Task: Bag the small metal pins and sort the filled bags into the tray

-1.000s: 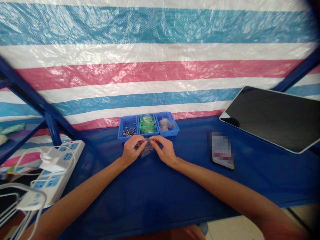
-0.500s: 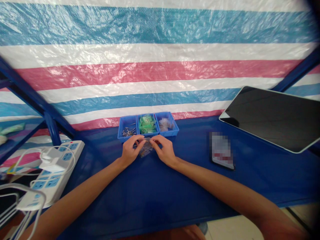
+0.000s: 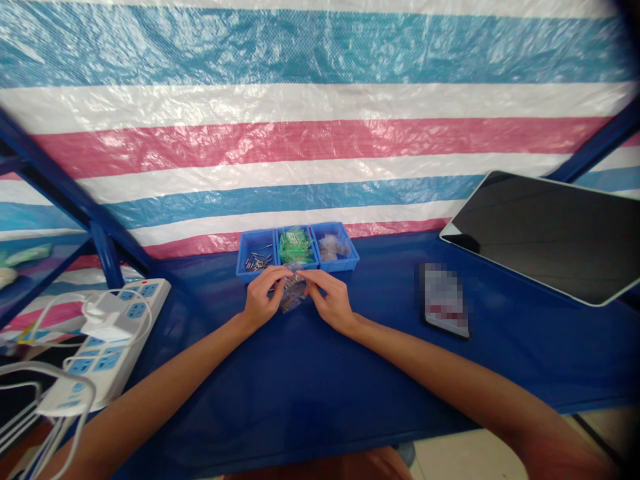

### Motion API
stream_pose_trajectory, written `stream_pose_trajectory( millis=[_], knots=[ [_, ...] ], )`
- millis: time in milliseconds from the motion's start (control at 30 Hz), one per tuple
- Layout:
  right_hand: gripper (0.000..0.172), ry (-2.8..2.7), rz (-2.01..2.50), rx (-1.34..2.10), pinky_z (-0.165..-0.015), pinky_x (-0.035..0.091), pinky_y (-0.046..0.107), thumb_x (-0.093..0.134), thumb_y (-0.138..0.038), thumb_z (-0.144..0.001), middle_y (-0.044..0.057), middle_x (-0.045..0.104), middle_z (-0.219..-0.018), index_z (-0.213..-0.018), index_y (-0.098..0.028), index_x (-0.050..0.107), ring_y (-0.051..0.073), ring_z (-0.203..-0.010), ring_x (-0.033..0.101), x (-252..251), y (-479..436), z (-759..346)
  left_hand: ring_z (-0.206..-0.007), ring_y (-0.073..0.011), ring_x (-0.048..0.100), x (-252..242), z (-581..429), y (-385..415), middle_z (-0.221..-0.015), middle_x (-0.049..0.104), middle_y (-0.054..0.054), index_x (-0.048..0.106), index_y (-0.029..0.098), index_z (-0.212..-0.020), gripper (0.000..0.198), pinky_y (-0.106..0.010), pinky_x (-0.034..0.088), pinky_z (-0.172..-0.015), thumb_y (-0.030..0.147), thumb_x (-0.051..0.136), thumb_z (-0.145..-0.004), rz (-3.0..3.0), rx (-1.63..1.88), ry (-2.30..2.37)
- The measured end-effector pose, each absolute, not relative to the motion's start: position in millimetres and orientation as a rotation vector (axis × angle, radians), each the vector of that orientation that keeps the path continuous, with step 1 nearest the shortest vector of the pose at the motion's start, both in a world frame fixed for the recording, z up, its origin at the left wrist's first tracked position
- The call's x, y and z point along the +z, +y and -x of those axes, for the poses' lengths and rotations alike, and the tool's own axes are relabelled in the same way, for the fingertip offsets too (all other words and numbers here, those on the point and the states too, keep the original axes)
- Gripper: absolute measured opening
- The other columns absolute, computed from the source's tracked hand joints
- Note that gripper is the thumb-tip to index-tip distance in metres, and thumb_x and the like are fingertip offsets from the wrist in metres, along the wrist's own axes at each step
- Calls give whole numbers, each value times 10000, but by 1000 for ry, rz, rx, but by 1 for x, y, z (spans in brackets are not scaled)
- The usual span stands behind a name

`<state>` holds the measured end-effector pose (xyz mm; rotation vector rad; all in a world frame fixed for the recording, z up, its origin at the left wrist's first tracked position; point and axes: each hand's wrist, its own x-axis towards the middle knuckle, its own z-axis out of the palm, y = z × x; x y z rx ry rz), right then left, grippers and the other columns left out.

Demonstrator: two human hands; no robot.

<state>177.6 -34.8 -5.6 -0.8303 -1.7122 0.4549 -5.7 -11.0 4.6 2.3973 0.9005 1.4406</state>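
Observation:
A small clear plastic bag (image 3: 294, 295) with thin metallic pieces inside hangs between my two hands. My left hand (image 3: 263, 293) pinches its left upper side, and my right hand (image 3: 331, 297) pinches its right upper side. Just beyond the hands stand three joined blue bins. Loose metal pins or screws lie in the left bin (image 3: 241, 261). The middle bin holds green-tinted plastic packets (image 3: 296, 245). Crumpled clear plastic bags (image 3: 333, 247) lie in the right bin (image 3: 353, 260). The fingertips partly hide the top of the held bag.
On the blue table (image 3: 300, 400), a white power strip (image 3: 113, 353) with plugs and cables lies at the left. A blurred phone-like object (image 3: 444, 301) and a large dark-screened tablet or monitor (image 3: 545, 233) are at the right. A striped plastic sheet (image 3: 320, 147) hangs behind.
The fingertips have shifted slightly over the bag's top edge, and more of the bag shows between the hands. Both hands stay in nearly the same place.

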Motion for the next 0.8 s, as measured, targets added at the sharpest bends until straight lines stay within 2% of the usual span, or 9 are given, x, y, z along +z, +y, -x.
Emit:
stream_pose_trajectory(
  millis=[100,233,433,567,667,800],
  knots=[
    [266,-1697,828,452,-839,499,312,462,-197,-917,52,661,-1011,-1111,-240,638,158,-883,625,-5,-34,-176,-874,-146,609,3,5,-9,-1013,623,-84,632,171,-1014,177,-247,517,-684,209,529,-876,-2406,1456,926],
    [178,-1665,851,433,-778,508,295,513,-246,-901,55,636,-936,-984,-214,668,160,-859,607,-4,-34,-175,-892,-139,591,2,5,-8,-1082,577,-83,656,184,-955,133,-245,525,-693,219,582,-851,-2426,1502,946],
    [158,-1675,884,441,-708,500,275,504,-262,-905,54,603,-909,-934,-202,648,148,-799,582,-2,-35,-176,-776,-135,626,1,2,-8,-831,672,-42,643,168,-931,120,-269,515,-748,218,549,-876,-2482,1442,931],
    [170,-1684,873,444,-724,496,286,486,-261,-913,55,603,-899,-920,-196,644,155,-807,581,0,-36,-177,-768,-133,643,-3,2,-9,-925,687,-62,613,164,-1029,183,-255,523,-736,244,549,-877,-2446,1499,1010],
    [204,-1678,876,452,-779,494,312,448,-247,-929,60,615,-908,-956,-197,645,167,-835,589,0,-36,-177,-814,-139,648,-4,5,-9,-968,679,-72,594,164,-1055,196,-251,527,-740,240,498,-901,-2405,1491,1028],
    [269,-1661,879,473,-794,503,326,418,-236,-940,56,617,-908,-1144,-223,593,168,-833,597,-3,-35,-177,-779,-127,650,-5,7,-9,-969,663,-72,583,164,-1055,205,-246,528,-729,232,442,-923,-2346,1461,1002]
  ],
)
